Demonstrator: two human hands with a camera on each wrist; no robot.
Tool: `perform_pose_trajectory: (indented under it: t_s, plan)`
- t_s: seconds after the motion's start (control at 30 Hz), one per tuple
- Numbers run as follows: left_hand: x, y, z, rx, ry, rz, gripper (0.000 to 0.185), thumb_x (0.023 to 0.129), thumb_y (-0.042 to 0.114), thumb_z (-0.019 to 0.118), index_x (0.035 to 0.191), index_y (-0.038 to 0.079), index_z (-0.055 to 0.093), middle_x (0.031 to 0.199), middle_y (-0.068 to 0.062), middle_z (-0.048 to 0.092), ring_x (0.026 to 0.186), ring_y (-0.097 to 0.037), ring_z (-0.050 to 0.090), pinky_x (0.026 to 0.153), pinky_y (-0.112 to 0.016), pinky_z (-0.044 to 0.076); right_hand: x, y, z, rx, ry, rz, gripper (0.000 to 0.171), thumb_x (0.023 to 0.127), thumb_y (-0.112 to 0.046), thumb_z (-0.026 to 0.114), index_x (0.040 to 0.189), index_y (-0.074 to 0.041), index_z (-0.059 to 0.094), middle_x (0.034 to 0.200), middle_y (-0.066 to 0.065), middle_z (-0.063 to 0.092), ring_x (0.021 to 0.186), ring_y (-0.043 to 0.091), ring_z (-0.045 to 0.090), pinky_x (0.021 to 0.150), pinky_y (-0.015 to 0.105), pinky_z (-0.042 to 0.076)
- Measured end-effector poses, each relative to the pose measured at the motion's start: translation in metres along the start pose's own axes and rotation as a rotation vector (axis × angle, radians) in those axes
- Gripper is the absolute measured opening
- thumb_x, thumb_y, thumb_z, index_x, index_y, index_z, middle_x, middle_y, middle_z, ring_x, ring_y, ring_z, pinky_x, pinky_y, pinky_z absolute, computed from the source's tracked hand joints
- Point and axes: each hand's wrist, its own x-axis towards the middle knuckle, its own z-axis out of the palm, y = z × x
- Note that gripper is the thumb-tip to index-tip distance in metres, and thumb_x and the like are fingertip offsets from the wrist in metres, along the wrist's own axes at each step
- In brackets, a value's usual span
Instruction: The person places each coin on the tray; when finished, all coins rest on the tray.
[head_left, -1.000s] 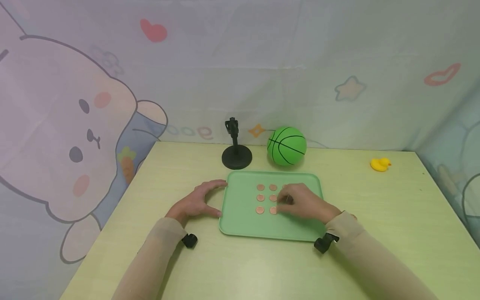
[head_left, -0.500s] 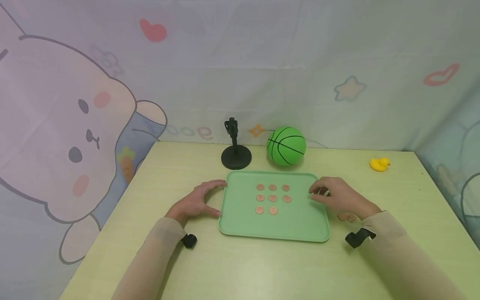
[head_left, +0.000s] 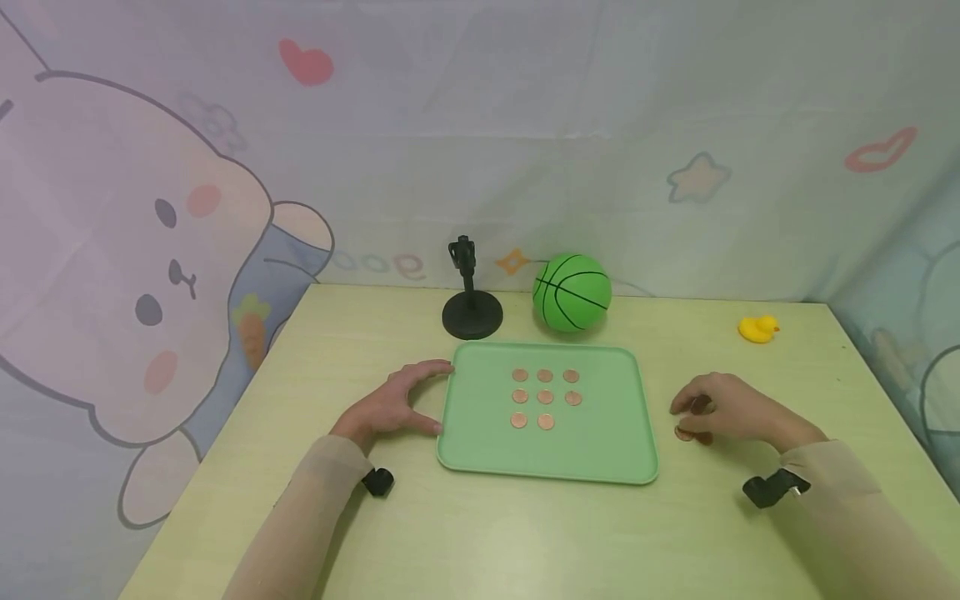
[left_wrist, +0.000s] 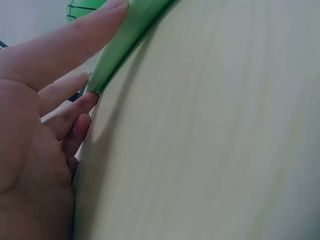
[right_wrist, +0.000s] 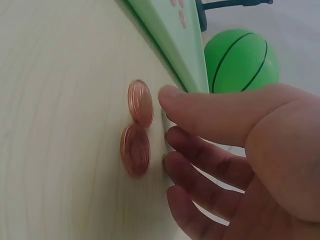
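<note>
Right hand (head_left: 731, 412) over two loose coins (right_wrist: 137, 129) beside the tray (head_left: 600, 454).
The coins are round, coppery, flat on the table (head_left: 487, 533), edges touching, just under its loosely curled, empty fingertips (right_wrist: 172, 95). Left hand (head_left: 390, 404) rests relaxed, fingers touching the tray's rim.

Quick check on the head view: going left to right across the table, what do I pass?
Left hand → black round-based stand → green basketball-patterned ball → right hand over loose copper coins → yellow rubber duck.

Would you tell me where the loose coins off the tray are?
In the head view, the loose coins lie on the table right of the green tray, beneath the right hand.
</note>
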Motion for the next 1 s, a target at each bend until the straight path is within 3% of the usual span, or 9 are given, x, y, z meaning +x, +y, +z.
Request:
perform_pose_trajectory:
  t_s: [0.23, 1.0]
  plan:
    - [-0.0016, 0.0002, -0.0005, 0.005, -0.005, -0.009, 0.099, 0.068, 0.026, 0.101, 0.154, 0.023, 0.052, 0.166, -0.002, 0.04, 0.157, -0.03, 0.027, 0.128, -0.059, 0.016, -0.0095, 0.0049, 0.0002, -0.089, 0.062, -0.007, 0.024, 0.088, -0.039, 0.087, 0.102, -0.022, 0.077, 0.108, -0.004, 0.07, 0.1, 0.017, 0.063, 0.085, 0.032, 0.058]
    - [-0.0007, 0.0019, -0.0009, 0.01, -0.011, -0.037, 0.1, 0.068, 0.026, 0.101, 0.155, 0.026, 0.051, 0.166, 0.001, 0.039, 0.157, -0.028, 0.027, 0.129, -0.057, 0.016, -0.0073, 0.0026, 0.0037, -0.139, 0.098, -0.103, 0.011, 0.088, -0.03, 0.087, 0.092, -0.026, 0.078, 0.1, -0.007, 0.068, 0.091, 0.014, 0.061, 0.081, 0.029, 0.057]
